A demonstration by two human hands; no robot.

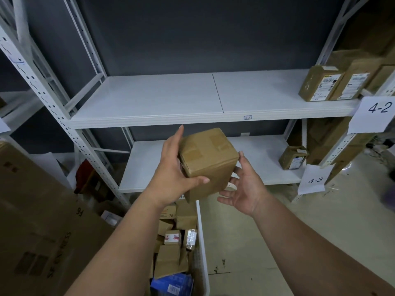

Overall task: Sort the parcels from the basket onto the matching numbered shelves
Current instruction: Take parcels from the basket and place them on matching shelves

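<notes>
The left hand [177, 178] grips the tilted brown carton [208, 163] above the basket [202, 242] while the relaxed right hand [243, 189] only brushes it, so its hidden label could send it to the wrong shelf.

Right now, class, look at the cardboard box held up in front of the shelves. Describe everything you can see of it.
The cardboard box is a small plain brown parcel, sealed with strips of brown tape across its top face. It is held in the air, tilted, in front of the lower shelf and above the basket of parcels. The left hand grips its left side, thumb across the front face. The right hand touches its right edge with relaxed fingers. No readable label shows on the faces in view.
</notes>
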